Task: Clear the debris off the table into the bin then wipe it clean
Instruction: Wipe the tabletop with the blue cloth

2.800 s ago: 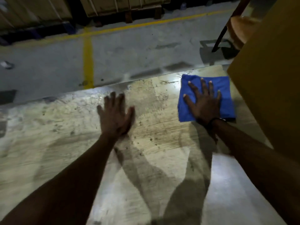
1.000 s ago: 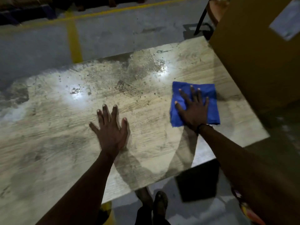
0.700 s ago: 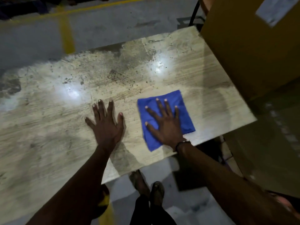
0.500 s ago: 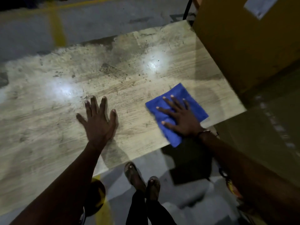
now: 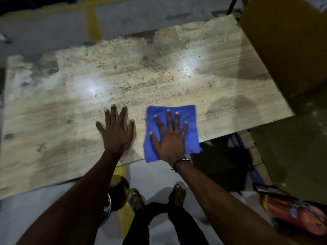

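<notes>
A light wooden table [image 5: 70, 110] fills the view, streaked with dark dust and grit mostly along its far half. A folded blue cloth [image 5: 190, 114] lies at the table's near edge, partly hanging over it. My right hand [image 5: 169, 137] presses flat on the cloth with fingers spread. Just left of the cloth, my left hand [image 5: 115, 131] rests flat on the bare wood, fingers straight and apart. No bin can be made out for certain.
A big cardboard box [image 5: 286, 41] stands at the table's right end. An orange object [image 5: 297, 216] lies on the floor at lower right. A dark round container [image 5: 116, 193] sits under the near edge by my feet [image 5: 155, 193]. Yellow floor lines [image 5: 92, 23] run beyond the table.
My right hand has slid the cloth from the far right toward the near edge, then swept it left and right there. My left hand has stayed flat on the table.
</notes>
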Available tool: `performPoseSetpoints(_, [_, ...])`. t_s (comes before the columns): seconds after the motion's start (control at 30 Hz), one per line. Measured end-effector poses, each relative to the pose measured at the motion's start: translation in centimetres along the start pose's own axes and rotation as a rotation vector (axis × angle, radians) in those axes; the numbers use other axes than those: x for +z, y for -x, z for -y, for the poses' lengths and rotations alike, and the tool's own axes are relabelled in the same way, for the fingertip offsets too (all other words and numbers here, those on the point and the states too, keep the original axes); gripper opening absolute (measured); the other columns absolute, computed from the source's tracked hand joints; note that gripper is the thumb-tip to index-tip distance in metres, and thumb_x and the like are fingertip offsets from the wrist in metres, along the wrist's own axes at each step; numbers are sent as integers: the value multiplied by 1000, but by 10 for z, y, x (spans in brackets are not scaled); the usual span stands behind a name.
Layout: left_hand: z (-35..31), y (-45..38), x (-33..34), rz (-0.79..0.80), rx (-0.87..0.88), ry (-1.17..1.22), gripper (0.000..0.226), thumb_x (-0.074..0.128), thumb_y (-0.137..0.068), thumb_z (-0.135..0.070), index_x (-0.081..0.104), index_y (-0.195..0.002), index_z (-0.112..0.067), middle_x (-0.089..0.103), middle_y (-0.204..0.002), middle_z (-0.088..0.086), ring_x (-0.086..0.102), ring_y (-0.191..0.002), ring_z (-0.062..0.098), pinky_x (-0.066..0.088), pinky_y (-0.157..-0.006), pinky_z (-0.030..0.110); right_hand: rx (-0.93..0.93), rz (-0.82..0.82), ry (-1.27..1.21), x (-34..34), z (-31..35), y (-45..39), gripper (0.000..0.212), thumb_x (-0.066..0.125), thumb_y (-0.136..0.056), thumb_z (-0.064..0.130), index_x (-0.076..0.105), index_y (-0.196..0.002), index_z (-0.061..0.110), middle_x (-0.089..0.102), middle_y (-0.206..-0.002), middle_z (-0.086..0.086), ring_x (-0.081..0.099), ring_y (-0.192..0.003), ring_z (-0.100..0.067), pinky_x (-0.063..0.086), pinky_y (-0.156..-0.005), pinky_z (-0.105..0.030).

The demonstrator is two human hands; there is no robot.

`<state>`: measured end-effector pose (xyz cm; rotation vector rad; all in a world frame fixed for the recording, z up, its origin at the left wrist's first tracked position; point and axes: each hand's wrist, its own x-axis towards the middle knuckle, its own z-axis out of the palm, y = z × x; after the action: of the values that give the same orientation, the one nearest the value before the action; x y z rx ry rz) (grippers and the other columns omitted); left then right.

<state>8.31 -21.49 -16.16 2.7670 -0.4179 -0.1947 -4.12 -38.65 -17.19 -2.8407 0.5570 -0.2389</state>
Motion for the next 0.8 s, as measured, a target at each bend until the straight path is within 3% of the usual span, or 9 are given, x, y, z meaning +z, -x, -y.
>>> performPoseSetpoints(0.1, [31,10,-11,-1,-61,-10,65,35,-107,-58,24,-167,-36,7,-178,3,5,-164,32,7,-120,77,-339,77,-44,5,11,2,66,43,-103,65,33,-164,41,11,-178,-2,4,-165,-31,11,-125,-67])
performPoseSetpoints(0.17, [51,13,-19,-3,-96,-10,63,40,-109,-54,24,-167,-35,6,-178,4,4,-164,32,6,-120,77,-358,66,-22,5,-6,-9,65,42,-102,68,35,-162,45,15,-177,2,7,-165,-28,15,-124,-66])
performPoseSetpoints(0.23, [73,15,-28,-15,-112,-18,63,41,-110,-52,24,-167,-34,6,-178,5,4,-164,32,6,-120,76,-179,24,44,5,-20,-21,65,41,-101,70,35,-161,47,18,-177,3,13,-164,-27,15,-125,-66])
performPoseSetpoints(0.37, [113,15,-43,-29,-138,-11,63,41,-110,-52,25,-167,-31,8,-177,8,6,-163,35,8,-120,76,396,-107,80,12,12,-36,65,43,-100,67,39,-161,43,25,-175,-5,23,-160,-37,19,-123,-68])
performPoseSetpoints(0.43, [128,12,-48,-21,-109,-27,63,41,-110,-53,25,-167,-32,8,-177,7,7,-163,35,7,-120,76,460,-110,29,23,61,-31,69,41,-100,65,34,-164,39,20,-176,-10,16,-162,-40,14,-123,-71])
performPoseSetpoints(0.53, [142,2,-52,-23,-45,-20,63,41,-109,-53,25,-167,-32,9,-177,8,7,-163,35,8,-119,76,106,-19,27,41,135,-9,71,35,-102,66,27,-166,38,11,-177,-9,6,-164,-38,2,-125,-70])
performPoseSetpoints(0.63, [149,-12,-53,-9,-21,-10,65,35,-106,-53,27,-166,-30,9,-177,8,8,-163,36,12,-119,77,-306,68,-31,50,158,-13,68,41,-102,67,33,-164,41,13,-178,-2,6,-165,-31,8,-126,-66])
performPoseSetpoints(0.7, [150,-23,-53,-24,27,-32,67,33,-104,-54,30,-166,-29,12,-177,10,12,-162,37,14,-119,75,-344,59,-36,52,140,-32,66,42,-101,70,37,-161,44,16,-177,2,9,-165,-28,11,-126,-65])
performPoseSetpoints(0.8, [146,-43,-54,-30,89,-24,65,34,-106,-54,28,-166,-29,12,-177,10,10,-163,35,11,-120,73,-104,-7,48,45,83,-67,66,38,-100,72,38,-160,45,22,-176,2,17,-163,-29,16,-124,-66])
